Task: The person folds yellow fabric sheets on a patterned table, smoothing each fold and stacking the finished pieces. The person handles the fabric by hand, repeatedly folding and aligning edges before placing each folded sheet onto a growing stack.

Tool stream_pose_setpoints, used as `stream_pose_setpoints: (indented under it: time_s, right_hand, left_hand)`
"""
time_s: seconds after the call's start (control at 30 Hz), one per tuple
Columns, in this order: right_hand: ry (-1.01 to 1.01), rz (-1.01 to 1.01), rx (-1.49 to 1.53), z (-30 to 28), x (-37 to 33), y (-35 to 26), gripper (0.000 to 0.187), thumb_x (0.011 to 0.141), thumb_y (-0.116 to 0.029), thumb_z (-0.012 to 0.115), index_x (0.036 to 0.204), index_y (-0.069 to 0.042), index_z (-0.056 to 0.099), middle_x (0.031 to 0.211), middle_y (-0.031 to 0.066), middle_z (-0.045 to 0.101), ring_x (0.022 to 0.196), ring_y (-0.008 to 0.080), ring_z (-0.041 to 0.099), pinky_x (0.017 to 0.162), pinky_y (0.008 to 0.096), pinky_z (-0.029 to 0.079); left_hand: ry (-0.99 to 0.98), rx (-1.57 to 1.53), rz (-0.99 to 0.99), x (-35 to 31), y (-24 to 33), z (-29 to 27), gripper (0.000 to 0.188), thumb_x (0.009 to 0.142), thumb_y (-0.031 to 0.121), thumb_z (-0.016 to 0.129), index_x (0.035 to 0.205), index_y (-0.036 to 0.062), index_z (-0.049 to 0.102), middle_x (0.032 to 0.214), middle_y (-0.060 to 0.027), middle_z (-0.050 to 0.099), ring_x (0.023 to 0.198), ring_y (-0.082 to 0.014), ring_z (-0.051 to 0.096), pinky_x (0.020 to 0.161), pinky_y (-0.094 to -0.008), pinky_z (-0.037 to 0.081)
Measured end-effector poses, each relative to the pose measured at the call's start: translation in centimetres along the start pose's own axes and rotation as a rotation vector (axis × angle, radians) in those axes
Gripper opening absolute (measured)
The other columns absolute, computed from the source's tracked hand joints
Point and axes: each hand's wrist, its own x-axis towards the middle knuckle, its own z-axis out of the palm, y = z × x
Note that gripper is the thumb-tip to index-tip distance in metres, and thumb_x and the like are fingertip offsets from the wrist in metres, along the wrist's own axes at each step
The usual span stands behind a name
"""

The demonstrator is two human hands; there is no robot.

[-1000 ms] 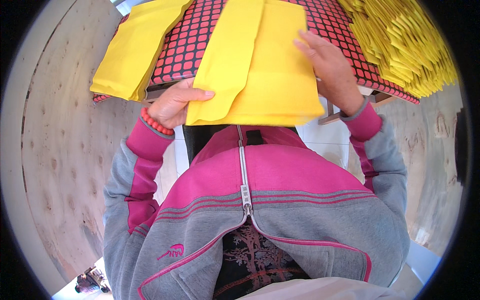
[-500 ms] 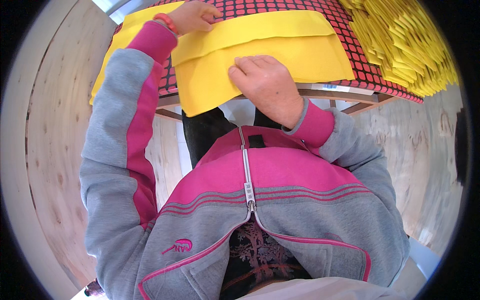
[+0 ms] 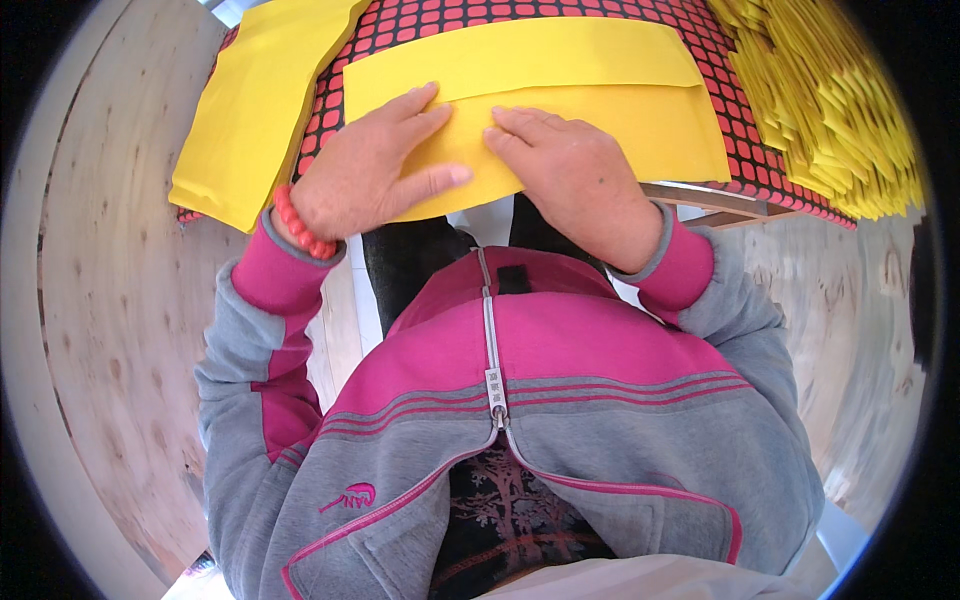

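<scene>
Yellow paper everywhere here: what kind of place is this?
Probably a small handwork or paper-folding workshop. Both hands, left and right, press flat on a folded yellow sheet on a red checked table cover, with a big pile of folded yellow pieces alongside.

My left hand and right hand lie flat on the folded yellow paper sheet, covering the middle of its near edge and part of its fold line, so I cannot tell how the flap meets the lower layer beneath my palms. The red cloth with black grid squares and the loose yellow sheet on my left run out past the top of the view. The heap of yellow folded pieces at my right bends into the dark rim, too blurred to count.
</scene>
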Motion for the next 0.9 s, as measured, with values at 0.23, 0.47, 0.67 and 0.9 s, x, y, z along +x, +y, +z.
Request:
stream_pose_setpoints:
  time_s: [0.23, 0.47, 0.67, 0.9]
  right_hand:
    - [-0.14, -0.021, -0.014, -0.6, 1.1, 0.7, 0.008, 0.084, -0.012, 0.061, 0.09, -0.007, 0.064, 0.086, 0.0106, 0.066, 0.085, 0.0299, 0.07, 0.069, 0.0429, 0.057]
    - [-0.301, 0.013, 0.037, -5.1, -1.6, 6.1, 0.039, 0.079, 0.001, 0.068, 0.117, -0.005, 0.065, 0.109, 0.015, 0.07, 0.1, 0.0363, 0.068, 0.082, 0.043, 0.056]
    - [-0.382, 0.247, 0.22, -9.9, -4.2, 12.2, 0.035, 0.086, 0.007, 0.067, 0.12, -0.001, 0.065, 0.107, 0.0146, 0.071, 0.095, 0.0296, 0.07, 0.088, 0.0346, 0.055]
    - [-0.5, 0.415, 0.462, -12.2, -4.6, 16.1, 0.02, 0.097, -0.001, 0.062, 0.117, 0.001, 0.064, 0.104, 0.003, 0.069, 0.093, 0.015, 0.062, 0.082, 0.0293, 0.049]
  left_hand:
    - [0.072, 0.155, 0.016, -1.0, 1.3, 0.9, 0.055, 0.088, 0.027, 0.075, 0.133, -0.0006, 0.061, 0.143, -0.0296, 0.054, 0.127, -0.0452, 0.057, 0.106, -0.0454, 0.049]
    - [0.049, -0.159, -0.077, -1.0, -1.2, -0.4, 0.035, 0.091, 0.003, 0.066, 0.126, 0.0017, 0.067, 0.125, -0.0207, 0.069, 0.113, -0.0352, 0.068, 0.099, -0.038, 0.053]
    - [0.012, -0.506, -0.329, -1.1, -2.4, -1.0, 0.032, 0.098, 0.007, 0.065, 0.13, 0.005, 0.068, 0.107, -0.0161, 0.073, 0.095, -0.0239, 0.069, 0.089, -0.0308, 0.053]
    - [0.113, -0.525, -0.378, -1.4, -3.5, -0.8, 0.028, 0.102, 0.013, 0.064, 0.127, 0.0001, 0.068, 0.101, -0.0061, 0.071, 0.091, -0.0111, 0.063, 0.086, -0.0259, 0.051]
